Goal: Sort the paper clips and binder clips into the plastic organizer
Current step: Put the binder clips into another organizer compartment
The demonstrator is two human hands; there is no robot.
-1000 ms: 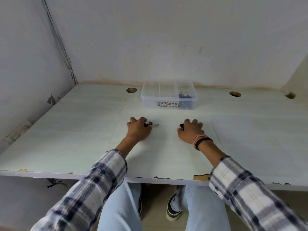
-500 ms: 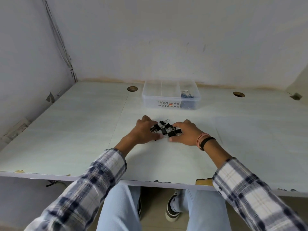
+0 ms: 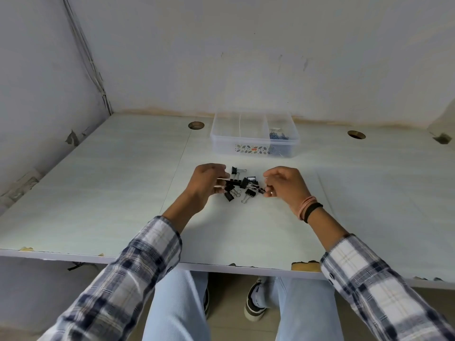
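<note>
Several black binder clips (image 3: 242,186) lie in a loose heap on the white desk (image 3: 118,193), between my two hands. My left hand (image 3: 205,184) is at the heap's left edge, its fingertips pinched on a black binder clip. My right hand (image 3: 285,184) is at the right edge, with thumb and finger closed on a small binder clip low on that side. The clear plastic organizer (image 3: 221,141) stands beyond the heap near the wall. Its right compartment holds blue paper clips (image 3: 279,138); the other compartments look bare.
Two round cable holes (image 3: 196,125) (image 3: 356,134) are cut in the desk on either side of the organizer. Walls close off the back and the left. The desk's front edge (image 3: 246,268) is chipped above my knees.
My hands swept in from apart and pushed the binder clips into one heap. Both have since lifted off the desk and pinch at clips on the heap's edges.
</note>
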